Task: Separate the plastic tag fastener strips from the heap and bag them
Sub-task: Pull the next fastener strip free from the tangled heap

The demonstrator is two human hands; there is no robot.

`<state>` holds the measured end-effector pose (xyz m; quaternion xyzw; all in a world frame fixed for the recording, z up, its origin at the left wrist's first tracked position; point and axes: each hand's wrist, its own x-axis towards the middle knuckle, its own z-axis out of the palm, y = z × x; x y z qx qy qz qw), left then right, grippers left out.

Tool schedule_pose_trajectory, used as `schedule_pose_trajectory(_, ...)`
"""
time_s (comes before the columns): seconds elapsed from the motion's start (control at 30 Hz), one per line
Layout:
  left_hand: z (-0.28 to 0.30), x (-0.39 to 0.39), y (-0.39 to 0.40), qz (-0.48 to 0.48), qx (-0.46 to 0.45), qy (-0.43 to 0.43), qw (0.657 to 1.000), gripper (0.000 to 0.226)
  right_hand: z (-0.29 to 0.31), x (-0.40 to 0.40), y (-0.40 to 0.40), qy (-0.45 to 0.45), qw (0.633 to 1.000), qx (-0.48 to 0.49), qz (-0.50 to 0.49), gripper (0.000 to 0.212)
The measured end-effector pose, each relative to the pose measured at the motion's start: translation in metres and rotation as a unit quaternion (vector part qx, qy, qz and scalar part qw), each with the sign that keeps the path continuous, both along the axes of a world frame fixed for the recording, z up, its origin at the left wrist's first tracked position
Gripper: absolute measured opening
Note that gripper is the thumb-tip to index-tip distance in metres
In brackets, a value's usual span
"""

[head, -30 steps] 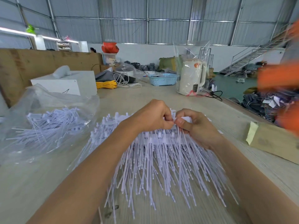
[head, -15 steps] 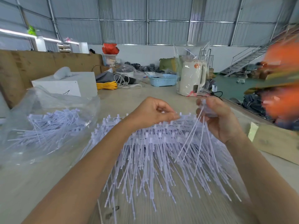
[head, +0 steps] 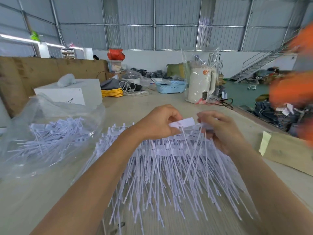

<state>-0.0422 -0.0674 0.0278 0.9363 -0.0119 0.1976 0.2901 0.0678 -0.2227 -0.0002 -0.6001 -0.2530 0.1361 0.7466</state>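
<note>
A big heap of white plastic tag fastener strips (head: 162,170) fans out across the table in front of me. My left hand (head: 157,124) pinches the head bar of one white strip (head: 185,122) just above the heap's far edge. My right hand (head: 218,129) grips a small bunch of strips (head: 194,150) whose thin tails hang down over the heap. The two hands are close together, a few centimetres apart. At the left lies a clear plastic bag (head: 42,114) that holds several separated strips (head: 52,134).
A white box (head: 71,92) stands behind the bag, with a brown cardboard wall (head: 33,73) at the far left. A white kettle in plastic wrap (head: 201,85), a blue basket (head: 171,86) and yellow cable (head: 112,93) sit at the back. A cardboard piece (head: 288,150) lies on the right; a blurred orange shape (head: 293,89) moves beyond it.
My right hand lifted a bunch of strips up and away from the heap, then came back toward my left hand, which now pinches a strip's head bar between the two hands.
</note>
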Motion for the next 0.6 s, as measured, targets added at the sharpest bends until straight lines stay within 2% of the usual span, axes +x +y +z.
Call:
schedule_pose_trajectory(0.23, 0.000, -0.001, 0.001, 0.052, 0.143, 0.032, 0.988, 0.034, -0.016, -0.007, 0.014, -0.028, 0.999, -0.009, 0.033, 0.020)
schedule_pose_trajectory(0.3, 0.001, -0.002, 0.001, 0.063, 0.164, 0.039, 0.984, 0.035, -0.016, -0.008, 0.016, -0.021, 0.999, -0.007, 0.041, 0.021)
schedule_pose_trajectory(0.43, 0.000, -0.001, -0.002, 0.071, 0.198, 0.054, 0.976, 0.033, -0.013, -0.011, 0.016, 0.002, 0.998, -0.018, 0.059, 0.040)
schedule_pose_trajectory(0.6, -0.002, 0.001, -0.006, 0.061, 0.209, 0.081, 0.973, 0.036, -0.013, -0.019, 0.015, -0.086, 0.990, -0.093, 0.062, 0.053)
